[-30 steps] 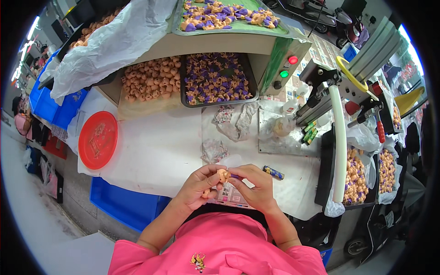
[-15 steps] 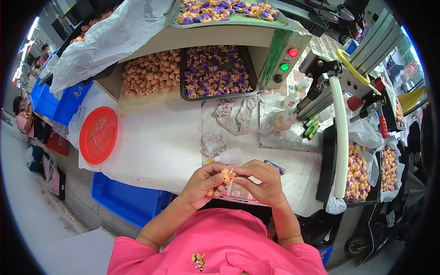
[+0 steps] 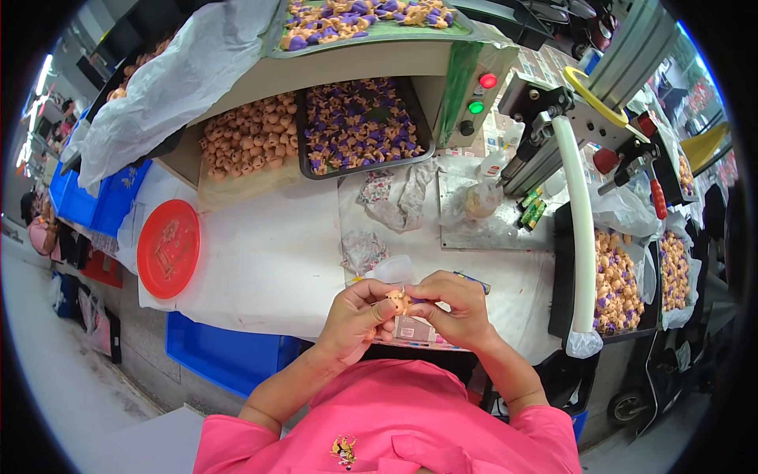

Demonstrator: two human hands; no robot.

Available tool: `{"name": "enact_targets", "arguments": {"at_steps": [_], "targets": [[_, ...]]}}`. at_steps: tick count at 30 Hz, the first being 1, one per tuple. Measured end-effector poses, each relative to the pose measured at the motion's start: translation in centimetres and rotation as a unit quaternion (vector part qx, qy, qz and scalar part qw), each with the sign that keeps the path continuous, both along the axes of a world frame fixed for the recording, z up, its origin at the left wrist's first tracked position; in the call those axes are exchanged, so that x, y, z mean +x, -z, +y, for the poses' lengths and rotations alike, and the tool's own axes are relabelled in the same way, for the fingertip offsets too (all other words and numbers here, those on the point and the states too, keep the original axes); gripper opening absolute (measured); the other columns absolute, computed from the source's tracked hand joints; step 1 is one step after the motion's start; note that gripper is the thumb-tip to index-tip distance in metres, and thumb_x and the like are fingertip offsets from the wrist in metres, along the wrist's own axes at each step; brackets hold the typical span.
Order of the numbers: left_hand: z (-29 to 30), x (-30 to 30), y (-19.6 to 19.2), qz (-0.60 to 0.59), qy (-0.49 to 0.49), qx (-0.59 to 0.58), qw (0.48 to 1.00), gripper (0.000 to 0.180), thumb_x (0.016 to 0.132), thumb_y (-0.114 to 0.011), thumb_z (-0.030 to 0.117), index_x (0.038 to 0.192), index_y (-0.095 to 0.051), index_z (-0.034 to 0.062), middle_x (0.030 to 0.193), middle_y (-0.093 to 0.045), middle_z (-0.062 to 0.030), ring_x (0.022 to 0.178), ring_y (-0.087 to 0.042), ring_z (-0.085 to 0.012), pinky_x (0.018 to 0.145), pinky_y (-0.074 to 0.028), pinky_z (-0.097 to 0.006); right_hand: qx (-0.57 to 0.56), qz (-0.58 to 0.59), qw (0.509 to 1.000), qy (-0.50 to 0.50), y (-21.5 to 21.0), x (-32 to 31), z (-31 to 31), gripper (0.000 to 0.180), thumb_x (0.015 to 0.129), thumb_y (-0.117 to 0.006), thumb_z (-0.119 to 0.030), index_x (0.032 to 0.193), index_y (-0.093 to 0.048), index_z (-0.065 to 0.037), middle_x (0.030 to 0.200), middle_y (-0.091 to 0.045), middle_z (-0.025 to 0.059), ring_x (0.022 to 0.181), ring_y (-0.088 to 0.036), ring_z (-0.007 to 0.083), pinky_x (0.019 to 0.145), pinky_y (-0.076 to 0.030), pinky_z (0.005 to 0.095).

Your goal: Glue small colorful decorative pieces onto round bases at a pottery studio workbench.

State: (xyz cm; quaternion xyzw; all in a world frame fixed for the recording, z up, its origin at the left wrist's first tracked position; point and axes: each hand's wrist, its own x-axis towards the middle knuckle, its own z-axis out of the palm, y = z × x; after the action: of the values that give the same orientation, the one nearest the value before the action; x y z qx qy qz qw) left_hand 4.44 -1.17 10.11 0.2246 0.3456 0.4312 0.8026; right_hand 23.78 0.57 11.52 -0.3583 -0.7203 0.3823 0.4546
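Driving from afar, I've got the doll head (image 3: pixel 399 302) up over the near edge of the bench (image 3: pixel 260 257), left hand (image 3: pixel 353 320) pinching it, right hand (image 3: pixel 458 308) fingers closed on its purple bit (image 3: pixel 416 301), and I'd guess it's light, slightly rubbery, best held round the sides.

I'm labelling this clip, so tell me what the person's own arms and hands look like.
The left hand and right hand are ungloved, with nothing visible on the wrists. The forearms are bare too. Short, bright pink sleeves match the shirt, which has a small yellow-and-dark emblem on its front.
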Motion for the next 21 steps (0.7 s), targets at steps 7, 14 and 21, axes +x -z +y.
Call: {"name": "enact_targets", "arguments": {"at_steps": [7, 14, 21], "targets": [[2.1, 0.6, 0.0, -0.062, 0.068, -0.043, 0.995, 0.018, 0.09, -0.063, 0.016, 0.103, -0.058, 0.0035, 0.08, -0.062, -0.0034, 0.054, -0.052, -0.0028, 0.045, -0.044, -0.015, 0.009, -0.047, 0.999, 0.023, -1.5, 1.5, 1.2, 0.026, 0.074, -0.076, -0.007, 0.098, -0.069, -0.001, 0.08, -0.067, 0.0091, 0.07, -0.063, 0.0173, 0.062, -0.049, 0.0271], [2.4, 0.9, 1.0, -0.138, 0.095, -0.102, 0.981, 0.02, 0.095, -0.057, 0.021, 0.107, -0.055, 0.0052, 0.096, -0.063, -0.0055, 0.062, -0.053, -0.0027, 0.044, -0.042, -0.015, 0.397, -0.037, 0.848, 0.35, -11.7, 8.5, 6.3, 0.034, 0.097, -0.044, -0.016, 0.115, -0.059, 0.008, 0.106, -0.067, 0.0187, 0.09, -0.065, 0.0243, 0.084, -0.052, 0.0353], [0.4, 4.0, 0.3, -0.151, 0.08, -0.129, 0.977, 0.023, 0.095, -0.056, 0.017, 0.114, -0.052, 0.005, 0.104, -0.061, -0.0114, 0.064, -0.052, -0.0052, 0.042, -0.038, -0.014, 0.302, 0.066, 0.902, 0.301, -20.1, 10.7, 15.1, 0.029, 0.094, -0.056, -0.017, 0.114, -0.062, 0.003, 0.107, -0.067, 0.0078, 0.095, -0.061, 0.0113, 0.084, -0.046, 0.0222]]}}
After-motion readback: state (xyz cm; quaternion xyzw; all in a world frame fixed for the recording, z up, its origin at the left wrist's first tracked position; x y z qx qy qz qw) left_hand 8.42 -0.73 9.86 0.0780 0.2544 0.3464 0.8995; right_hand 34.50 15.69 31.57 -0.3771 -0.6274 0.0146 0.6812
